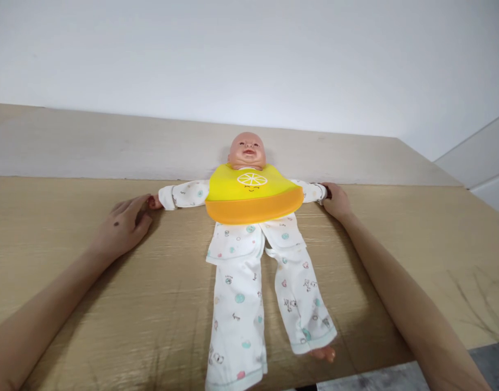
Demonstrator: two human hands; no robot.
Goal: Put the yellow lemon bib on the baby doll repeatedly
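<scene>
A baby doll (248, 149) lies on its back in the middle of the wooden surface, arms stretched out to both sides. White printed pajamas (238, 298) cover its body, and one bare foot shows at a trouser hem. Over its chest is a yellow bib (269, 182) with a citrus-slice print and an orange pocket (253, 210). At the doll's hand on the left, my left hand (125, 225) has its fingertips closed. My right hand (337, 202) grips the doll's other hand at the sleeve cuff, hiding most of it.
The wooden tabletop (404, 233) runs wide under the doll. Behind its head a paler strip (151, 144) meets the white wall (233, 60). A grey patterned surface (367, 378) shows below the front edge at the lower right.
</scene>
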